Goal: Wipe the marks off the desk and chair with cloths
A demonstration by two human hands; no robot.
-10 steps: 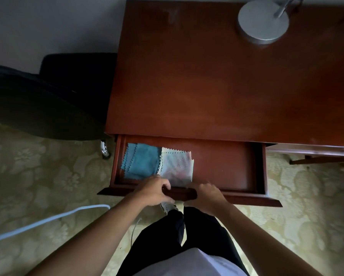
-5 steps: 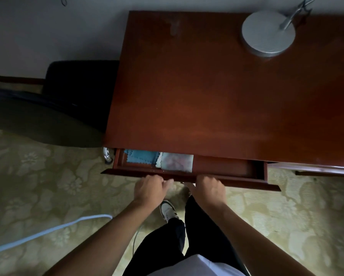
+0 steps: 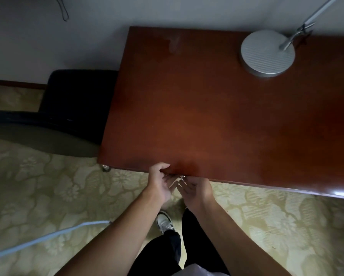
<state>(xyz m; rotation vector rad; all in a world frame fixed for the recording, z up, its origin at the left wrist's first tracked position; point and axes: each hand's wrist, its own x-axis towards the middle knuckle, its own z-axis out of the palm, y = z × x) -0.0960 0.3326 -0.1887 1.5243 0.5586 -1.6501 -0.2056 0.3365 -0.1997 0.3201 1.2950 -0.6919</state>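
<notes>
A reddish-brown wooden tabletop [image 3: 217, 116] fills the view, pale smears [image 3: 174, 43] near its far left corner. A dark chair [image 3: 71, 100] stands just beside its left edge. A round lamp base [image 3: 267, 52] sits far right. Both hands meet at the near edge: left hand [image 3: 160, 183] and right hand [image 3: 196, 191], fingers loosely curled; what either grip holds cannot be told. No cloth shows.

Head camera looks steeply down, close above the desk [image 3: 217, 116] front edge and floor [image 3: 47, 186].
</notes>
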